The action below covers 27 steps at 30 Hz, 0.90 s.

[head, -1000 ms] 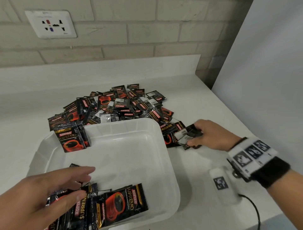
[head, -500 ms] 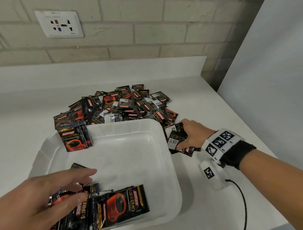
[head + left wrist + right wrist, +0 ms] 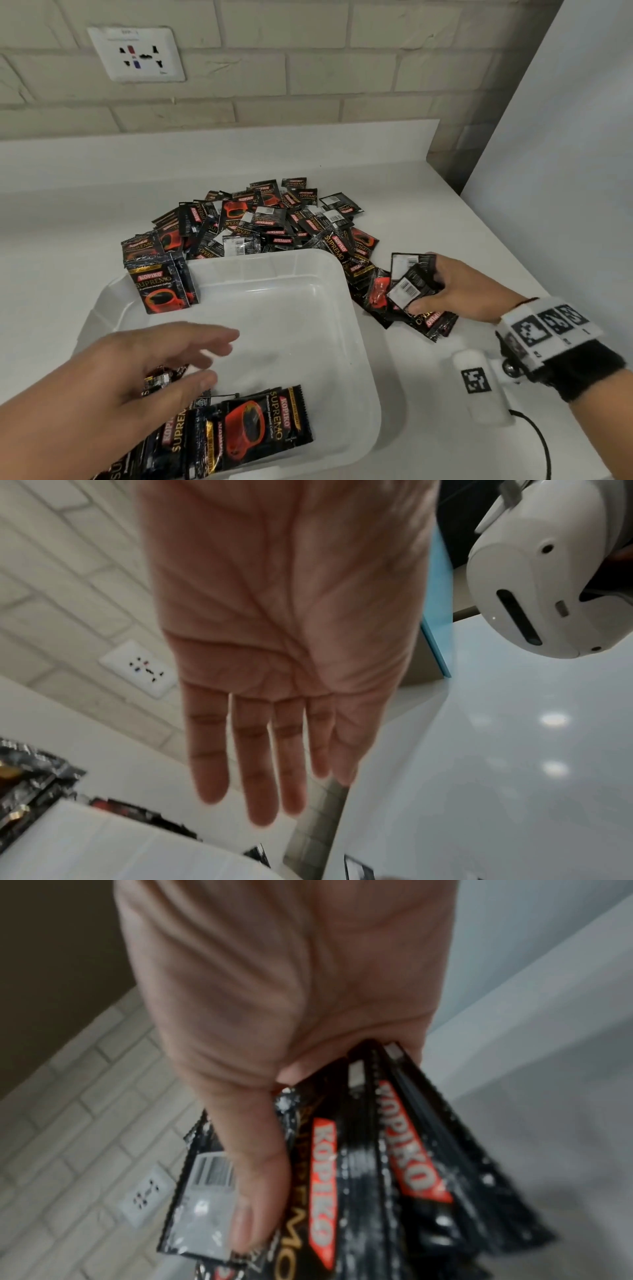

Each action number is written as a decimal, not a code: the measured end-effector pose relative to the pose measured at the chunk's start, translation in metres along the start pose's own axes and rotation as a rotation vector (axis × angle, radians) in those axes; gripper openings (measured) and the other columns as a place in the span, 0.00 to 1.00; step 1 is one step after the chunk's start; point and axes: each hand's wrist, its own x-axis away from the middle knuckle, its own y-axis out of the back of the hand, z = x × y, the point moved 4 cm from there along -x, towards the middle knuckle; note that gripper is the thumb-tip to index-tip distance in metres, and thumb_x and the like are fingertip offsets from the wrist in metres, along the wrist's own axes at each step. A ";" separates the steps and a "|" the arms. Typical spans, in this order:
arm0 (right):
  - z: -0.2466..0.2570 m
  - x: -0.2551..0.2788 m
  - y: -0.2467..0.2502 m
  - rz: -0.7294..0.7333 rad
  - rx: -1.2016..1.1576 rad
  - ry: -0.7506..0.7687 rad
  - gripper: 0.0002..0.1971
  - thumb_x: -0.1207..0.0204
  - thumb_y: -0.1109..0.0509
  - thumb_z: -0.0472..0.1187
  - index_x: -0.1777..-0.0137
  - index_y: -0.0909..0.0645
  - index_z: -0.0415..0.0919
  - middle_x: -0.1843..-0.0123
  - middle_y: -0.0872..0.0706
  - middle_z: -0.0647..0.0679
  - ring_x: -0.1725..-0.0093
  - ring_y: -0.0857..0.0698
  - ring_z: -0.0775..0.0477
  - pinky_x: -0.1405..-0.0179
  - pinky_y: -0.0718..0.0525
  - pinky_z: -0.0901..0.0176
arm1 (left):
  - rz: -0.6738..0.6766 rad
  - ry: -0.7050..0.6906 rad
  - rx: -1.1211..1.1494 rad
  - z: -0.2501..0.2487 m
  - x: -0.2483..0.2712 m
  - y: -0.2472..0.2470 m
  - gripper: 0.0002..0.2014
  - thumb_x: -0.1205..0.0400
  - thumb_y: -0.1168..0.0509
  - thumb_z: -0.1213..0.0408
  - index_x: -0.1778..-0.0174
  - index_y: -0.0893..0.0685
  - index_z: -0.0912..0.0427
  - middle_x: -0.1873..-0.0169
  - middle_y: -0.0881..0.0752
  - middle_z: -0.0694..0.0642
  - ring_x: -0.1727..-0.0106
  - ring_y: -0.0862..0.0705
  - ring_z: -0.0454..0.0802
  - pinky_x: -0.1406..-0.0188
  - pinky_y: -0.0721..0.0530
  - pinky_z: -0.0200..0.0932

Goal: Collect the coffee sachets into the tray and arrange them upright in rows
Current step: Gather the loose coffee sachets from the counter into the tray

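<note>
A translucent white tray (image 3: 342, 281) sits on the white counter. Several black-and-red coffee sachets stand upright in its far left corner (image 3: 159, 286); others lie flat at its near edge (image 3: 253, 425). A big heap of sachets (image 3: 260, 219) lies behind the tray. My right hand (image 3: 455, 291) grips a fanned bundle of sachets (image 3: 409, 286) just right of the tray; the thumb (image 3: 250, 1191) presses on them (image 3: 359, 1177). My left hand (image 3: 137, 373) hovers above the flat sachets, fingers (image 3: 253, 764) straight, holding nothing.
More loose sachets (image 3: 428, 320) lie under my right hand. A white wall socket (image 3: 137, 54) is on the brick wall behind. A grey panel (image 3: 565, 154) bounds the counter on the right. The counter's near right edge is close to my wrist.
My right hand has slid along the sachets beside the tray and now holds a thicker bundle. The left hand has stayed over the flat sachets in the tray.
</note>
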 end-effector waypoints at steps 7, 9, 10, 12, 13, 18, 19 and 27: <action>0.074 0.034 -0.012 -0.094 -0.166 0.231 0.27 0.39 0.22 0.22 0.47 0.26 0.47 0.49 0.15 0.53 0.52 0.16 0.64 0.52 0.19 0.73 | -0.071 -0.103 0.440 -0.037 -0.049 -0.011 0.38 0.53 0.29 0.24 0.43 0.26 0.18 0.43 0.18 0.30 0.43 0.17 0.35 0.51 0.16 0.31; 0.101 0.038 -0.029 -0.090 -0.186 0.300 0.28 0.41 0.21 0.25 0.49 0.30 0.47 0.49 0.17 0.53 0.52 0.17 0.66 0.50 0.19 0.72 | -0.063 -0.080 0.528 -0.044 -0.061 -0.016 0.45 0.57 0.24 0.28 0.40 0.29 0.21 0.44 0.17 0.30 0.44 0.15 0.37 0.53 0.14 0.37; 0.112 0.040 -0.039 -0.073 -0.174 0.326 0.28 0.40 0.19 0.27 0.48 0.31 0.47 0.49 0.18 0.54 0.51 0.17 0.64 0.48 0.19 0.69 | -0.052 -0.071 0.560 -0.049 -0.066 -0.020 0.46 0.55 0.22 0.33 0.38 0.29 0.25 0.45 0.16 0.32 0.46 0.14 0.39 0.53 0.13 0.40; 0.129 0.043 -0.060 -0.015 -0.113 0.338 0.30 0.39 0.19 0.34 0.44 0.34 0.47 0.48 0.19 0.54 0.48 0.18 0.59 0.47 0.18 0.64 | -0.076 -0.046 0.660 -0.055 -0.073 -0.025 0.38 0.45 0.21 0.43 0.38 0.25 0.37 0.49 0.11 0.40 0.51 0.11 0.44 0.57 0.11 0.42; 0.134 0.044 -0.070 0.003 -0.087 0.334 0.32 0.38 0.19 0.36 0.43 0.37 0.49 0.49 0.20 0.55 0.48 0.18 0.58 0.48 0.18 0.63 | -0.124 -0.023 0.721 -0.057 -0.075 -0.027 0.33 0.39 0.19 0.48 0.39 0.22 0.44 0.52 0.10 0.46 0.55 0.10 0.48 0.61 0.10 0.44; 0.131 0.047 -0.095 0.111 -0.144 0.301 0.37 0.35 0.20 0.38 0.36 0.43 0.56 0.42 0.19 0.50 0.44 0.16 0.52 0.42 0.17 0.51 | -0.294 0.026 0.717 -0.045 -0.067 -0.023 0.19 0.34 0.29 0.67 0.47 0.17 0.53 0.60 0.09 0.54 0.66 0.10 0.52 0.73 0.12 0.43; 0.129 0.047 -0.094 0.167 -0.134 0.293 0.37 0.35 0.21 0.40 0.36 0.43 0.58 0.41 0.20 0.49 0.45 0.16 0.51 0.42 0.17 0.50 | -0.305 0.030 0.696 -0.041 -0.065 -0.021 0.18 0.34 0.30 0.67 0.48 0.17 0.52 0.61 0.08 0.51 0.65 0.10 0.51 0.72 0.12 0.42; 0.090 -0.011 -0.004 -0.126 0.166 0.174 0.05 0.23 0.32 0.40 0.48 0.21 0.46 0.60 0.21 0.60 0.61 0.22 0.65 0.65 0.26 0.77 | -0.223 0.172 0.340 0.046 -0.030 0.010 0.23 0.37 0.21 0.60 0.52 0.17 0.30 0.58 0.09 0.42 0.58 0.10 0.44 0.47 0.20 0.57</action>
